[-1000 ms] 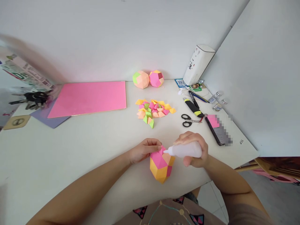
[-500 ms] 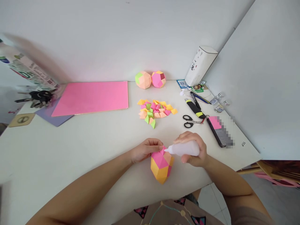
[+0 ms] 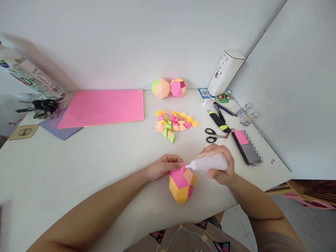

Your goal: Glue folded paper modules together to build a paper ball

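A faceted paper shape [image 3: 180,185] in pink, yellow and peach rests near the table's front edge. My left hand [image 3: 166,167] pinches a pink flap at its top. A white squeeze bottle [image 3: 212,162] lies in the grasp of my right hand [image 3: 222,164], its thin nozzle pointing left at that pink flap. Whether the tip touches the paper I cannot tell. Beyond my hands lies a pile of small folded paper pieces [image 3: 174,122] in yellow, pink, green and peach.
Two paper balls [image 3: 161,88] stand by the wall. Pink sheets [image 3: 105,108] lie at the left, keys [image 3: 46,105] beside them. Scissors [image 3: 214,135], a cutter [image 3: 219,121], a phone [image 3: 244,148], small glass bottles [image 3: 246,119] and a white box [image 3: 225,73] are at the right.
My right hand and the bottle have shifted slightly up and to the right. My left hand keeps its pinch at nearly the same place.
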The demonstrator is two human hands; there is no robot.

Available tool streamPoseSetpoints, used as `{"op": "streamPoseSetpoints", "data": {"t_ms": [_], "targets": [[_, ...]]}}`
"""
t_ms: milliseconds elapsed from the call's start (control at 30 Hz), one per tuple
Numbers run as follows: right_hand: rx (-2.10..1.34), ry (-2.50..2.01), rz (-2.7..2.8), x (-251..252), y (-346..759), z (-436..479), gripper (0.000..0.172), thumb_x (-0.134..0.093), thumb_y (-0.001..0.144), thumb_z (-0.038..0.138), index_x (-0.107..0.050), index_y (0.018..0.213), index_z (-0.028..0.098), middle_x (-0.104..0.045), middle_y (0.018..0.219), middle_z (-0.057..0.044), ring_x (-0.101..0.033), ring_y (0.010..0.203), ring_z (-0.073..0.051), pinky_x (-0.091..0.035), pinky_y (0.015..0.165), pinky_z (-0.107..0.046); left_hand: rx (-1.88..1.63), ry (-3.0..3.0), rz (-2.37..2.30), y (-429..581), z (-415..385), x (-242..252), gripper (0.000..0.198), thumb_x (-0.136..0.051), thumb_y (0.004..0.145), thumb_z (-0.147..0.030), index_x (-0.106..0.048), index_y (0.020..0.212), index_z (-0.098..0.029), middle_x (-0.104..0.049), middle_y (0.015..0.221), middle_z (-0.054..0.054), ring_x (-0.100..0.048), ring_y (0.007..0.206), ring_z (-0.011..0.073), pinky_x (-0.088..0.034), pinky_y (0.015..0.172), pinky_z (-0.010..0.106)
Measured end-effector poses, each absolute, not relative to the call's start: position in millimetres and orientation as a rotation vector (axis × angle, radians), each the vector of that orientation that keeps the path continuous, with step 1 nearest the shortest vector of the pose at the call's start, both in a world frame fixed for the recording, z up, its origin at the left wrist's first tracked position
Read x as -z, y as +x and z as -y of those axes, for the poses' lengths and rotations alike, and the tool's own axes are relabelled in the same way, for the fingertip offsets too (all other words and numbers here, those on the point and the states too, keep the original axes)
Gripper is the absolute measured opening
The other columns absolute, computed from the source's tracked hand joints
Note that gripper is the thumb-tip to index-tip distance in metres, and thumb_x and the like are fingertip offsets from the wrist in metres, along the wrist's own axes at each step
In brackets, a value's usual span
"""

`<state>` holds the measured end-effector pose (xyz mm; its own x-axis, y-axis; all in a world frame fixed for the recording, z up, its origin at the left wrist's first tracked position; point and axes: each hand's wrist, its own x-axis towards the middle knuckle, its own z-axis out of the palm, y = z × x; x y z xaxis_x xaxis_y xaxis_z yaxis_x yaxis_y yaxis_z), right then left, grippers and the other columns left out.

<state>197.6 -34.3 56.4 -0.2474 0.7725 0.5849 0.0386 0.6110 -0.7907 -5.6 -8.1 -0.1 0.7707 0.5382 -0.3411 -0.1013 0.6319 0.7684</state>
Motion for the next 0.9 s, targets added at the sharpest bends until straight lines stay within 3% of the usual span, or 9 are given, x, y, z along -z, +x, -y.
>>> {"op": "streamPoseSetpoints", "data": {"t_ms": [900], "targets": [[-0.825, -0.711, 1.666, -54.2, 197.2, 32.1, 0.036, -0.070, 0.071, 0.043, -0.056, 0.096, 0.021, -0.064, 0.082, -0.007, -0.060, 0.074, -0.019, -0.051, 0.063, -0.034, -0.398, 0.806, -0.603, -5.1, 7.6, -0.3, 0.019, -0.071, 0.067, -0.032, -0.065, 0.070, -0.013, -0.057, 0.066, 0.001, -0.048, 0.059, 0.0101, -0.034, 0.056, 0.023]]}}
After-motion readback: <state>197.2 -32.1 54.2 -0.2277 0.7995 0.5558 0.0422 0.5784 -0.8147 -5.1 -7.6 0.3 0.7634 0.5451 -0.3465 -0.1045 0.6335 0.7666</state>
